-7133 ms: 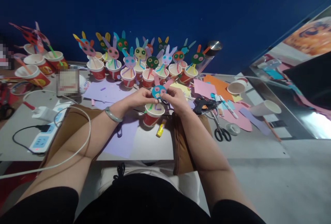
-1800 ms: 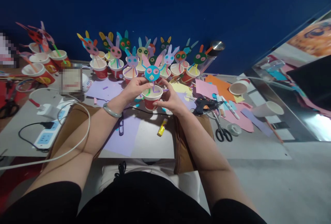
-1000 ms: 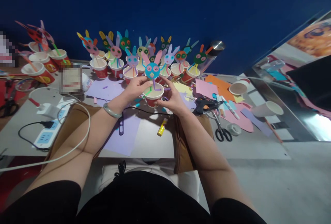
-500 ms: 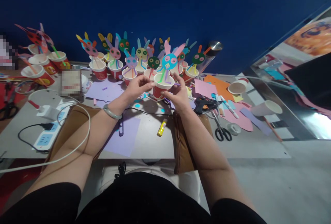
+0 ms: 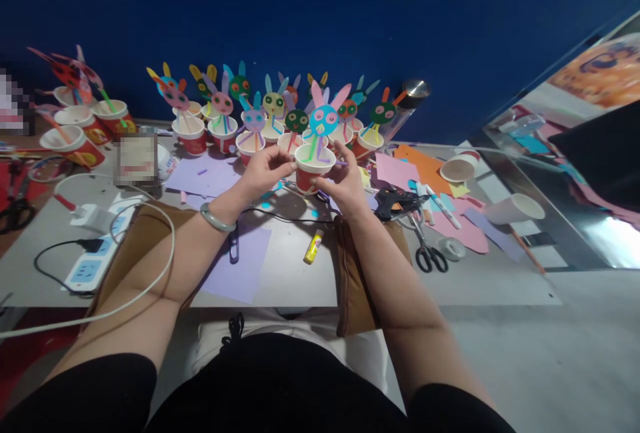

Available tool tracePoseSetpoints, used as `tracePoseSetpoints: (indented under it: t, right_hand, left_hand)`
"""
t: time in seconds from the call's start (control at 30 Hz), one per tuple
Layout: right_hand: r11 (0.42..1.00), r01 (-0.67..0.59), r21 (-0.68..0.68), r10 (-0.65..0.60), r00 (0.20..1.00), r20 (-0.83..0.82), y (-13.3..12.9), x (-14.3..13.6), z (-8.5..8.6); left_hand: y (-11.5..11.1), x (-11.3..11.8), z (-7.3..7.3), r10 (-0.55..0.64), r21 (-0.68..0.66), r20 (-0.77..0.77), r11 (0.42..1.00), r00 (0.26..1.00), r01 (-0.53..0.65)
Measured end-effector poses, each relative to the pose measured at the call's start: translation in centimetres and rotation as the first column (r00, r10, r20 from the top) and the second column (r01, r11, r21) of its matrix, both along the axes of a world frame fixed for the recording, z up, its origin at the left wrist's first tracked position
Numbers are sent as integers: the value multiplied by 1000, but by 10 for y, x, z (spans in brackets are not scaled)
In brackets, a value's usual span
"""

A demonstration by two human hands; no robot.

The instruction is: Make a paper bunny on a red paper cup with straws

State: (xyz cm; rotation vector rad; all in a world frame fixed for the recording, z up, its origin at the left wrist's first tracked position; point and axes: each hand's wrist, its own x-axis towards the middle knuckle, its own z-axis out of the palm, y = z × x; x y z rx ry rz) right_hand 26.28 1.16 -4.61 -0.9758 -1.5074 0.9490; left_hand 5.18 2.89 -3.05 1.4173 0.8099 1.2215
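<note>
A red-and-white paper cup (image 5: 306, 179) is held between my two hands above the table. A paper rabbit (image 5: 324, 121) with a blue round face and pink ears stands up from it, on green and purple paper legs. My left hand (image 5: 267, 171) has its fingers bent, thumb and fingertips meeting at the cup's left side. My right hand (image 5: 349, 183) curves around the right side, thumb on the front below the rim. A small purple strip (image 5: 342, 164) sticks out beside the right fingers. Several similar rabbit cups (image 5: 251, 143) stand close behind.
Right of my hands lie a hot glue gun (image 5: 387, 205), black-handled scissors (image 5: 431, 258), markers (image 5: 444, 209) and coloured paper (image 5: 397, 169). A yellow glue stick (image 5: 313, 247) lies in front. At left are a power strip (image 5: 93, 259) with cables and more cups (image 5: 75, 146).
The cup and its rabbit have shifted slightly left, and the rabbit has turned a little. Both hands keep nearly the same place around the cup.
</note>
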Motion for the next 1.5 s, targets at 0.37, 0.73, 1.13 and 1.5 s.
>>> tracePoseSetpoints:
  t: [0.37, 0.73, 1.13, 1.5]
  right_hand:
    - [1000, -11, -8, 11, 1000, 8, -4, -3, 8]
    - [985, -167, -32, 166, 985, -37, -7, -6, 7]
    - [996, 26, 90, -12, 988, -151, 10, 4, -14]
    - [981, 168, -94, -65, 750, 658, -20, 19, 38]
  left_hand:
    - [-6, 3, 2, 34, 1, 17, 999, 999, -34]
    - [-20, 16, 5, -114, -97, -57, 989, 992, 109]
    - [-11, 9, 1, -75, -108, -108, 992, 991, 63]
    - [0, 6, -15, -145, -106, -398, 988, 906, 112]
